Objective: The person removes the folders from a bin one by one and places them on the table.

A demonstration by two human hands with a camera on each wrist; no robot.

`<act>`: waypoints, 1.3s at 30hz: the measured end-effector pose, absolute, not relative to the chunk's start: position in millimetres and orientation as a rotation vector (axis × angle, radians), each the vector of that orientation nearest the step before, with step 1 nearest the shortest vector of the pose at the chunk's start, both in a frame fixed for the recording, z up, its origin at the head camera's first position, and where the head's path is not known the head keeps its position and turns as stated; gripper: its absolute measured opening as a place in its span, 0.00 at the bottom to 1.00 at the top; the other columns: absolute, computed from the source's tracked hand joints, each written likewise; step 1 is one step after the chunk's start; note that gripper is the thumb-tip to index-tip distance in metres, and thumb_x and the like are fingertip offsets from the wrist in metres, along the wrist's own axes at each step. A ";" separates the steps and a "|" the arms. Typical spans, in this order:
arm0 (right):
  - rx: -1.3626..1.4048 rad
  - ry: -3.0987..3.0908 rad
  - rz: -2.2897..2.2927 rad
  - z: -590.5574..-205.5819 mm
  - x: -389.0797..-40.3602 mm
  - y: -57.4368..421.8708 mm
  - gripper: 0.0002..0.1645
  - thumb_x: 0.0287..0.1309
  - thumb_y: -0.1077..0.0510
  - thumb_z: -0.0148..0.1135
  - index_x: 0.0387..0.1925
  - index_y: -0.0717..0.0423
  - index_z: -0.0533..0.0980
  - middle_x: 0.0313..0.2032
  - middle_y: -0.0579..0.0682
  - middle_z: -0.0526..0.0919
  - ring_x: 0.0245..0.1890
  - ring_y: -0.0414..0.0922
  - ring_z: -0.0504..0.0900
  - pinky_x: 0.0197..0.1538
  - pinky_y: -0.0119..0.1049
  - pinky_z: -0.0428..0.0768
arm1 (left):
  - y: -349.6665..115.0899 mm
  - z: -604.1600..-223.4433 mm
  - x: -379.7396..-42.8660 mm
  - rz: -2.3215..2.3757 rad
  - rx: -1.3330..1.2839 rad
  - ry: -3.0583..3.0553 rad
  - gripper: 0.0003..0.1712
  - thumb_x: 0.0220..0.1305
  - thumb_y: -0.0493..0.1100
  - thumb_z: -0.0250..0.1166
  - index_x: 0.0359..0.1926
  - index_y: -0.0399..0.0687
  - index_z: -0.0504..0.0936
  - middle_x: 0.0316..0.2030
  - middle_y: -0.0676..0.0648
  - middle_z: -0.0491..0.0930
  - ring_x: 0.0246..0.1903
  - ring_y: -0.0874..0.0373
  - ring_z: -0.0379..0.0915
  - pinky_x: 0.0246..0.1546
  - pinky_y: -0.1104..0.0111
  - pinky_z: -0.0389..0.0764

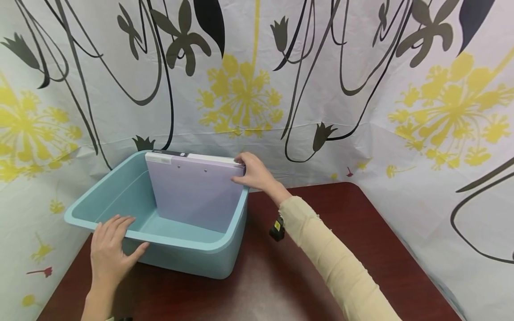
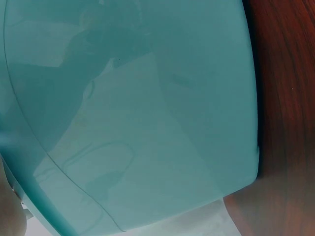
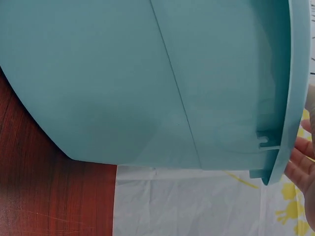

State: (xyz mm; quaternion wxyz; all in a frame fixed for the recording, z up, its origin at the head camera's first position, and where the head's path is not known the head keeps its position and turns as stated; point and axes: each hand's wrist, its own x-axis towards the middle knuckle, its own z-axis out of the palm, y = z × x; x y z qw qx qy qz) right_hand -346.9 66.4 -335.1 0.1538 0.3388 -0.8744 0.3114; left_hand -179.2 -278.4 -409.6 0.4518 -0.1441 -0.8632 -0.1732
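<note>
A lilac ring binder (image 1: 196, 189) with two rivets stands on edge inside the light blue plastic tub (image 1: 172, 245), leaning near its far side. At the binder's top right corner my right hand (image 1: 257, 174) grips it, thumb on the front face and fingers over the top. My left hand (image 1: 110, 249) rests on the tub's near rim, fingers laid over it and thumb stretched out to the right. In the right wrist view, fingers (image 3: 300, 164) show beyond the tub's rim (image 3: 295, 73). The left wrist view is mostly filled by the tub's outer wall (image 2: 147, 123).
The tub stands on a dark red wooden table (image 1: 281, 276), towards its left side. A white cloth (image 1: 321, 89) with yellow and grey flower prints hangs behind and at both sides. A small black device (image 1: 277, 228) sits at the right wrist.
</note>
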 end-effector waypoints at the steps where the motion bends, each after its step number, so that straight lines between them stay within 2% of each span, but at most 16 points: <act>1: 0.968 -2.510 0.883 -335.3 -347.4 65.7 0.30 0.44 0.53 0.69 0.48 0.64 0.72 0.41 0.55 0.75 0.42 0.47 0.73 0.46 0.38 0.72 | -278.2 -409.8 -179.3 -0.429 -0.357 -2.129 0.49 0.51 0.77 0.45 0.44 0.33 0.76 0.41 0.34 0.75 0.50 0.37 0.64 0.62 0.48 0.48; 19: 0.947 -2.569 0.755 -332.8 -348.0 52.4 0.28 0.43 0.59 0.69 0.48 0.62 0.72 0.41 0.56 0.76 0.44 0.50 0.71 0.48 0.41 0.68 | -280.5 -411.6 -180.2 -0.428 -0.360 -2.106 0.49 0.50 0.77 0.47 0.43 0.34 0.76 0.40 0.34 0.76 0.50 0.37 0.64 0.62 0.48 0.49; 33: 1.062 -2.725 0.660 -326.5 -350.3 39.9 0.26 0.49 0.58 0.65 0.52 0.57 0.70 0.51 0.53 0.74 0.52 0.46 0.73 0.52 0.37 0.70 | -280.4 -412.4 -180.4 -0.425 -0.346 -2.135 0.50 0.50 0.77 0.45 0.43 0.32 0.76 0.41 0.33 0.75 0.50 0.36 0.64 0.60 0.44 0.50; 39: 1.047 -2.784 0.605 -325.9 -352.2 31.5 0.26 0.51 0.57 0.64 0.53 0.55 0.68 0.52 0.53 0.74 0.53 0.45 0.73 0.52 0.37 0.71 | -279.3 -413.5 -181.1 -0.428 -0.343 -2.136 0.50 0.50 0.78 0.45 0.43 0.32 0.76 0.41 0.33 0.75 0.50 0.36 0.64 0.60 0.45 0.50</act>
